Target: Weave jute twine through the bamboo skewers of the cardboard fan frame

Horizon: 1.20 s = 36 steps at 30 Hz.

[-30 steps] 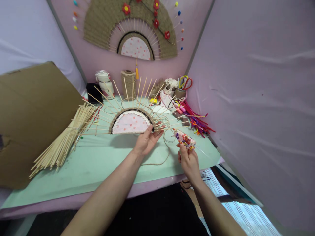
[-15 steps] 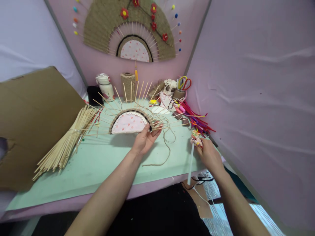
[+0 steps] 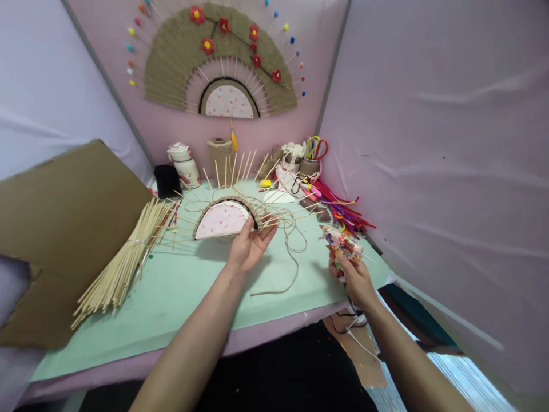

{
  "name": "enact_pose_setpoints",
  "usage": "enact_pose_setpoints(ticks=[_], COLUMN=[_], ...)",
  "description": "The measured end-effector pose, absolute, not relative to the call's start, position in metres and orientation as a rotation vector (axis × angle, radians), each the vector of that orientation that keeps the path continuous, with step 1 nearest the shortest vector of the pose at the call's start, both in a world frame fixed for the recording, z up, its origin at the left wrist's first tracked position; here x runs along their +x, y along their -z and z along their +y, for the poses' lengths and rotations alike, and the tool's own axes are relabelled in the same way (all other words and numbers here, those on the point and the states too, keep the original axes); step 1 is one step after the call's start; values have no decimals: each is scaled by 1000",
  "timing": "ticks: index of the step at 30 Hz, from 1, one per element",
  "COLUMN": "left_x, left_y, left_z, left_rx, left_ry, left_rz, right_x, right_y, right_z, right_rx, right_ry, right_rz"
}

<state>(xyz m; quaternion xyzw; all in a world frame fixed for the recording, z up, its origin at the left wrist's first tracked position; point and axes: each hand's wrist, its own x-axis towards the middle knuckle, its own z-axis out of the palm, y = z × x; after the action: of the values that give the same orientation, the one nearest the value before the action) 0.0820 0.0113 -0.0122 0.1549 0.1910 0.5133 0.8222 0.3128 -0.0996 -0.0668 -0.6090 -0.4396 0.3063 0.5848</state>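
My left hand (image 3: pixel 249 245) grips the right end of a half-round fan base (image 3: pixel 223 220), thumb on its front and fingers behind. White cloth with pink spots covers the base, and a black and a twine-coloured band run round its curve. Thin wooden sticks fan out from its edge. My right hand (image 3: pixel 352 276) is wrapped round the handle of a glue gun (image 3: pixel 343 245) with a flowery pattern, its nozzle facing left. Loose twine (image 3: pixel 295 263) trails over the table to the right of the base.
A bundle of sticks (image 3: pixel 124 260) lies on the left, beside a cardboard sheet (image 3: pixel 64 229). At the back stand a white bottle (image 3: pixel 185 167), a twine spool (image 3: pixel 220 157) and a pot with scissors (image 3: pixel 309 166). Coloured pipe cleaners (image 3: pixel 338 206) lie right. A finished fan (image 3: pixel 171 68) hangs behind.
My right hand has turned the glue gun, so the nozzle now faces left and the glue stick no longer hangs down. The fan base is tilted slightly more. The camera view has shifted.
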Motion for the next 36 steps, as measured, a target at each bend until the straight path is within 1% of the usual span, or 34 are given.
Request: enact_pose_setpoints(ticks=[3, 7, 12, 17, 23, 27, 32, 36], left_x=[79, 75, 73, 61, 36, 24, 18, 16], left_y=[3, -3, -7, -32, -64, -62, -54, -46], left_z=[10, 7, 1, -3, -1, 3, 0, -3], left_rx=[338, 326, 243, 274, 354, 355, 342, 369], left_ry=[-1096, -1091, -1086, -1115, -1287, -1430, -1575, -1602], left_rz=[402, 393, 364, 263, 87, 64, 148, 183], right_x=[275, 248, 236, 223, 191, 171, 156, 148], right_y=[54, 32, 15, -2, -45, -59, -59, -55], right_z=[-95, -86, -80, -71, -57, -58, -63, -66], right_rx=[-1115, -906, -783, -646, -477, -462, -474, -506], right_ry=[-1042, -1239, -1424, -1512, -1578, -1607, -1648, -1672], right_rz=[-847, -721, -647, -725, -938, -1044, -1091, -1178])
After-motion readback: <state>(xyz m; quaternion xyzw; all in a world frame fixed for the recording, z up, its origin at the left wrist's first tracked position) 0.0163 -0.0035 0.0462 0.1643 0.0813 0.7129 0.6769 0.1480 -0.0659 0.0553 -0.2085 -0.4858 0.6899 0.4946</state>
